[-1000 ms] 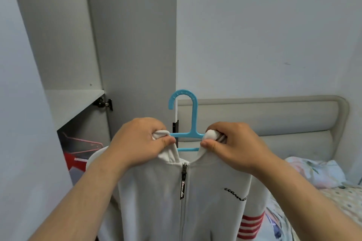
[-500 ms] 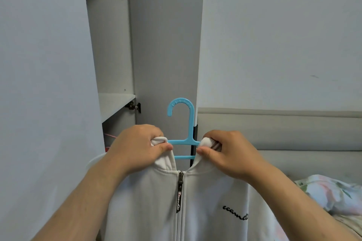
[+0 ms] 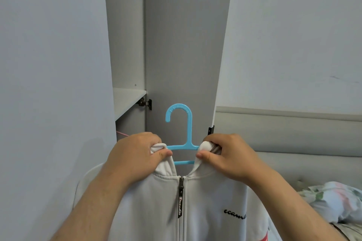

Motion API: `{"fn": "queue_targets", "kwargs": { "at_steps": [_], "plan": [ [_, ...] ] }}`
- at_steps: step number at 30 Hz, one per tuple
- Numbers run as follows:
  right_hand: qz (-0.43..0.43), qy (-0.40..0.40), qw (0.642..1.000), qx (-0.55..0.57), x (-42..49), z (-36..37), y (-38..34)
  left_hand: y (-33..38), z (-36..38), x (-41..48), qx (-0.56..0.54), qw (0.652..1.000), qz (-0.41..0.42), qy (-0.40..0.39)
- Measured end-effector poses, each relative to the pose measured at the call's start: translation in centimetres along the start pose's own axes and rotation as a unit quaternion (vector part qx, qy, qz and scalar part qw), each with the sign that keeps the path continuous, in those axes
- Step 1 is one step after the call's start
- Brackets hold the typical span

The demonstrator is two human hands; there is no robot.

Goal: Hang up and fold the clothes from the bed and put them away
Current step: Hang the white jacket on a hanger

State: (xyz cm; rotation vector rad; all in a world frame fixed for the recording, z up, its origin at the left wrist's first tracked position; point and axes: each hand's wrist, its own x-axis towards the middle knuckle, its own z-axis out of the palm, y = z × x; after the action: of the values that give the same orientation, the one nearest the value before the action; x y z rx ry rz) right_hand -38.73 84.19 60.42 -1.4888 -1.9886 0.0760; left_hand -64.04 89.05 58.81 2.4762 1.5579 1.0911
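Since half a second ago, the wardrobe door and the padded headboard have slid rightward across my view, and less of the bed shows. Both hands and the load sit where they did in the frame. I see my left hand clamped on the left side of the white jacket collar, thumb pressed over the bunched fabric. My right hand pinches the right side of the collar the same way. Between them the blue hanger stands upright, its arms running under both fists and its hook open to the left, in front of the grey door. The jacket hangs below, zipped up, with the zip pull dangling. A shelf shows inside the wardrobe at left, and floral bedding lies at lower right.
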Motion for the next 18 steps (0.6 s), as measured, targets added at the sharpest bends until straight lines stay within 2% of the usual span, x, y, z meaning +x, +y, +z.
{"fn": "queue_targets", "kwargs": {
  "at_steps": [7,18],
  "plan": [
    [0.023,0.01,1.0,-0.013,2.0,1.5,1.0,-1.7,2.3,1.0,0.001,1.0,-0.01,0.02],
    [0.002,0.009,1.0,0.002,8.7,5.0,6.6,-4.6,7.2,5.8,0.023,0.999,-0.008,0.047]
  ]
}}
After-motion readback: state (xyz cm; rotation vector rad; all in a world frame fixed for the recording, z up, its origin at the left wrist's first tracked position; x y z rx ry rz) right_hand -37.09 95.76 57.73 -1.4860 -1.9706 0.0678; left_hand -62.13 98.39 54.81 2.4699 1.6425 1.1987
